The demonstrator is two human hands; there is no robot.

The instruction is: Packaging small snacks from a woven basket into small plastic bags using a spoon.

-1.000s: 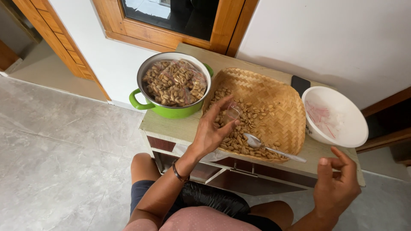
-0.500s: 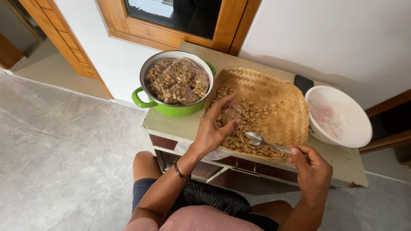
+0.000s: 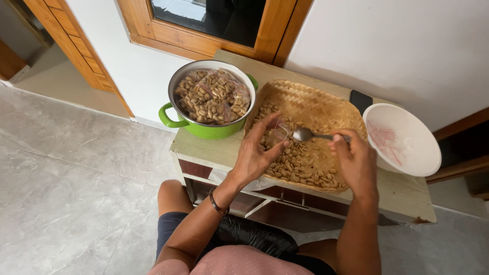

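The left hand (image 3: 254,158) is pinching a small clear plastic bag (image 3: 277,133) between thumb and fingers, holding it over the woven basket (image 3: 333,109) of peanuts (image 3: 300,163). The right hand (image 3: 354,160) is gripping the handle of a metal spoon (image 3: 305,134) — its grip is closed on it — with the bowl sitting just beside the bag's mouth. On the tabletop (image 3: 407,191), a green pot (image 3: 204,130) of filled bags is standing left of the basket — a white bowl (image 3: 407,158) to its right.
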